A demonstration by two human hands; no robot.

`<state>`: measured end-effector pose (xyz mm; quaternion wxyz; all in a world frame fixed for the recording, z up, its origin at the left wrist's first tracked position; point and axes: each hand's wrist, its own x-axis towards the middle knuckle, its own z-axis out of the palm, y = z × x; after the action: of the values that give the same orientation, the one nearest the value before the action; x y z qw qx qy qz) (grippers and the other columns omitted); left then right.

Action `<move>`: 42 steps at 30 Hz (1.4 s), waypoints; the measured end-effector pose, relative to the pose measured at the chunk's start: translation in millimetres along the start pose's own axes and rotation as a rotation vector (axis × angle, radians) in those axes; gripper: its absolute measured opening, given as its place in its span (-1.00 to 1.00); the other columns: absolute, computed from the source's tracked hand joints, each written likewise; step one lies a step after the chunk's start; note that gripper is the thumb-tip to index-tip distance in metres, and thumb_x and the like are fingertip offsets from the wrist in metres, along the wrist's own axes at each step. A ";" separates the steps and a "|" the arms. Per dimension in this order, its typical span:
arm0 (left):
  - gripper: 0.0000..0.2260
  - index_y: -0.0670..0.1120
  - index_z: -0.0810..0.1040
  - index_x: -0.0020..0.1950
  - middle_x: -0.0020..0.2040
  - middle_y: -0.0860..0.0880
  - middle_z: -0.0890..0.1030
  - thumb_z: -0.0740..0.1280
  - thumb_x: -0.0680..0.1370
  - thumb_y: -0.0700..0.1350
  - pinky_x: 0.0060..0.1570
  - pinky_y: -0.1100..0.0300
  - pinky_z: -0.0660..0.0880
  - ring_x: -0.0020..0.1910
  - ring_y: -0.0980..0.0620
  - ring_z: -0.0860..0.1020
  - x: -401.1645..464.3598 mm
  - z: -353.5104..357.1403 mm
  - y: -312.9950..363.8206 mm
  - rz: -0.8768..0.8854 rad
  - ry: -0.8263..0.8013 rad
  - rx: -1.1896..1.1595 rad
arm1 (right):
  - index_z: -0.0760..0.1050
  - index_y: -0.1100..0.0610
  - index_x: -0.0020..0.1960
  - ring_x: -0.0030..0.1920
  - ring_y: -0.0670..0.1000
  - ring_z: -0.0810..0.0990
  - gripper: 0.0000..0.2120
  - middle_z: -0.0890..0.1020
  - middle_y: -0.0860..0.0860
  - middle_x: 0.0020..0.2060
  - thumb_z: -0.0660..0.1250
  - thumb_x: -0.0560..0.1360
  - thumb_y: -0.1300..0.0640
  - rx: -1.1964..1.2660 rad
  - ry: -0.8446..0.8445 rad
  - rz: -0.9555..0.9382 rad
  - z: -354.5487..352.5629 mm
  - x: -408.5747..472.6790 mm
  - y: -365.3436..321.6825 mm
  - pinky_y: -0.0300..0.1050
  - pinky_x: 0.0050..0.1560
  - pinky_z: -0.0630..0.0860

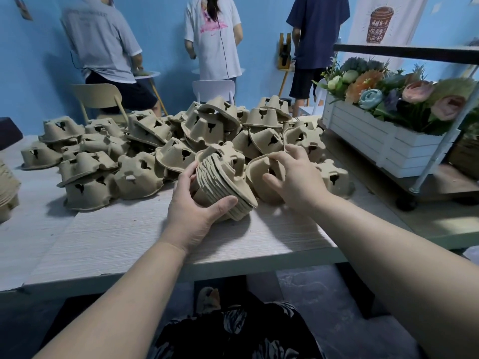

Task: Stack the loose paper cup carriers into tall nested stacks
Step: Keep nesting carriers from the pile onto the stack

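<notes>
Left hand (193, 211) grips the nested stack (224, 187), tilted on the table (124, 237), top pointing up and away. Right hand (293, 174), fingers curled, holds a loose carrier (261, 177) immediately right of the stack; the pile (160, 141) lies beyond.

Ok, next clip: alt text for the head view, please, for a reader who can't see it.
A person's left hand holds a tilted nested stack of paper cup carriers on a pale table, while the right hand takes hold of a loose carrier beside it. A big heap of loose carriers lies behind; a white flower crate stands right.
</notes>
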<state>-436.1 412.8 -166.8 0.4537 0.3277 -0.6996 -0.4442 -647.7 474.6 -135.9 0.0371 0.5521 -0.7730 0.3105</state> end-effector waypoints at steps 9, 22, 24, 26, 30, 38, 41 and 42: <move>-0.08 0.21 0.26 0.41 0.35 0.12 0.45 0.59 0.13 0.21 0.37 0.15 0.39 0.32 0.23 0.44 0.1 0.0 1.8 -0.002 -0.008 0.002 | 0.52 0.16 -0.05 0.04 0.04 0.48 -0.71 0.42 0.04 0.13 0.50 0.36 0.02 0.125 0.272 0.023 -17.5 -9.3 3.1 -0.11 0.04 0.43; -0.10 0.28 0.26 0.37 0.34 0.12 0.46 0.55 0.10 0.27 0.37 0.03 0.41 0.32 0.18 0.46 -0.8 -0.3 0.9 -0.015 -0.014 -0.002 | 0.30 -0.12 0.43 0.29 0.02 0.36 -0.22 0.34 0.04 0.31 0.53 0.28 -0.05 0.108 0.163 -0.051 -19.1 -40.1 13.3 -0.09 0.26 0.39; -0.10 0.28 0.26 0.37 0.33 0.12 0.47 0.55 0.09 0.27 0.37 0.04 0.41 0.31 0.18 0.46 -1.0 -0.2 1.1 -0.016 -0.012 -0.005 | 0.43 -0.06 0.34 0.31 0.05 0.36 -0.35 0.35 0.05 0.32 0.52 0.28 -0.04 0.093 0.165 -0.078 -19.0 -39.3 13.9 -0.07 0.28 0.38; -0.11 0.27 0.26 0.37 0.33 0.12 0.47 0.55 0.10 0.26 0.38 0.04 0.41 0.31 0.18 0.46 -1.4 -0.2 1.1 -0.013 -0.009 -0.007 | 0.52 0.01 0.21 0.25 0.07 0.42 -0.48 0.40 0.05 0.27 0.52 0.28 -0.03 0.076 0.180 -0.101 -19.0 -38.3 14.5 -0.12 0.18 0.40; -0.11 0.28 0.26 0.37 0.35 0.11 0.46 0.55 0.10 0.28 0.37 0.02 0.41 0.32 0.16 0.45 -0.5 -0.4 0.6 -0.012 -0.014 -0.003 | 0.56 0.05 0.04 0.04 0.03 0.51 -0.59 0.46 -0.01 0.15 0.54 0.27 -0.06 0.007 0.217 -0.120 -21.8 -39.9 16.2 -0.21 -0.13 0.34; -0.13 0.23 0.26 0.40 0.32 0.12 0.46 0.58 0.17 0.18 0.38 0.09 0.40 0.31 0.19 0.44 -1.7 -0.6 1.6 0.000 -0.014 0.010 | 0.47 0.11 -0.18 -0.17 0.10 0.50 -0.71 0.44 -0.05 -0.08 0.38 0.43 -0.12 0.011 0.321 -0.031 -36.0 -40.8 16.3 -0.06 -0.22 0.42; -0.10 0.22 0.26 0.41 0.33 0.11 0.46 0.59 0.14 0.22 0.38 0.09 0.40 0.32 0.18 0.44 -1.3 -0.6 1.2 -0.002 -0.014 0.016 | 0.53 0.11 -0.04 -0.10 0.13 0.51 -0.61 0.48 0.02 0.00 0.08 0.52 -0.15 0.066 0.316 -0.015 -35.3 -36.9 9.5 0.02 -0.11 0.45; -0.09 0.21 0.27 0.42 0.34 0.10 0.46 0.57 0.14 0.22 0.38 0.09 0.40 0.32 0.17 0.44 -1.1 -0.6 0.8 -0.001 -0.014 0.018 | 0.54 0.10 0.01 -0.07 0.14 0.51 -0.60 0.50 0.03 0.02 0.03 0.52 -0.11 0.078 0.309 -0.035 -33.1 -35.3 7.7 0.04 -0.07 0.44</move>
<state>-435.2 413.9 -166.3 0.4456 0.3292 -0.7065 -0.4403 -650.2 522.7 -126.7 0.1395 0.5123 -0.7355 0.4209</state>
